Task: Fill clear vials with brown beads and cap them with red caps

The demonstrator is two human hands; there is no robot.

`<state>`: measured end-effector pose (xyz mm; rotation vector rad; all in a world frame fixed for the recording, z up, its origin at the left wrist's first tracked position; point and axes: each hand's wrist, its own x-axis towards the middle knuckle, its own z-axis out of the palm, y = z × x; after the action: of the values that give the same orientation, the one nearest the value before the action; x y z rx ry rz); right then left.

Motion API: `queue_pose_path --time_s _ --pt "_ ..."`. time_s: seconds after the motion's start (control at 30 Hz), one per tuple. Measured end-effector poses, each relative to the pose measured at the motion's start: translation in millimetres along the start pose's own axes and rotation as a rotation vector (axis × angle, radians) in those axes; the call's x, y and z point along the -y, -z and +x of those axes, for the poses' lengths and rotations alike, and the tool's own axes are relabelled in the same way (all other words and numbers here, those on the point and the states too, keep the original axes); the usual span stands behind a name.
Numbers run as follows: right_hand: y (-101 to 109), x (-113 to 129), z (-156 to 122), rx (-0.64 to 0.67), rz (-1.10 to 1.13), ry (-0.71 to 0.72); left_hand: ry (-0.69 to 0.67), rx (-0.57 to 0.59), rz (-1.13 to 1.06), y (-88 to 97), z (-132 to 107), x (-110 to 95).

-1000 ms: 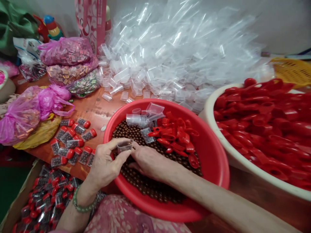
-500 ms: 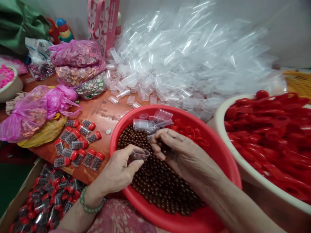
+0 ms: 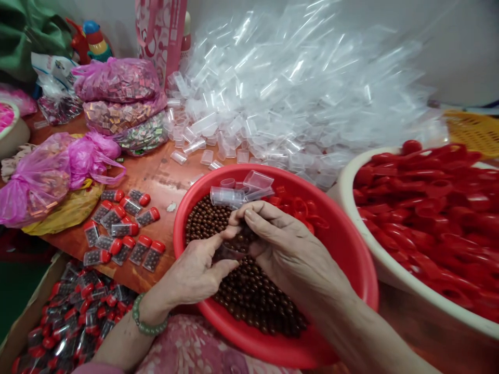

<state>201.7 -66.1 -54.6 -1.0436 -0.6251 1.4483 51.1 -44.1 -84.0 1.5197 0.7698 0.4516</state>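
Note:
My left hand (image 3: 193,272), with a green bead bracelet at its wrist, grips a small clear plastic container (image 3: 229,253) between thumb and fingers. Over its mouth is my right hand (image 3: 283,236), fingers curled around some small dark brown balls (image 3: 245,240); the fingers partly hide these. Both hands are above a red basin (image 3: 364,283) holding many loose brown balls (image 3: 259,301). At the basin's far side, several clear containers (image 3: 226,196) lie on the balls, beside red plastic caps (image 3: 298,208).
Behind the basin rises a big heap of clear containers (image 3: 273,98). A cream tub (image 3: 346,192) of red plastic parts stands right. Filled red-capped containers (image 3: 123,228) lie left on the table, with more in a box (image 3: 74,322) below. Pink bags (image 3: 117,80) sit back left.
My right hand has come left and closer to my left hand, bringing its balls over the container. The whole view has shifted slightly.

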Motion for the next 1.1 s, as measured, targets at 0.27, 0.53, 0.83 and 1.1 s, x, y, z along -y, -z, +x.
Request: queue_pose_path --time_s 0.27,0.53,0.83,1.1 --pt "20.9 7.2 -14.2 0.027 -0.151 0.098 0.046 -0.07 -0.264 0.4 3.8 4.2" --pt "67.1 20.9 -16.3 -0.013 -0.911 0.142 -0.156 0.066 -0.095 3.6 -4.4 -3.2" --pt "89.9 -4.0 -1.1 0.076 -1.779 0.388 0.029 0.017 -0.089 2.6 1.7 -2.9" --pt "76.4 -5.6 25.3 0.049 -2.115 0.416 0.109 0.017 -0.102 1.8 4.7 -1.2"
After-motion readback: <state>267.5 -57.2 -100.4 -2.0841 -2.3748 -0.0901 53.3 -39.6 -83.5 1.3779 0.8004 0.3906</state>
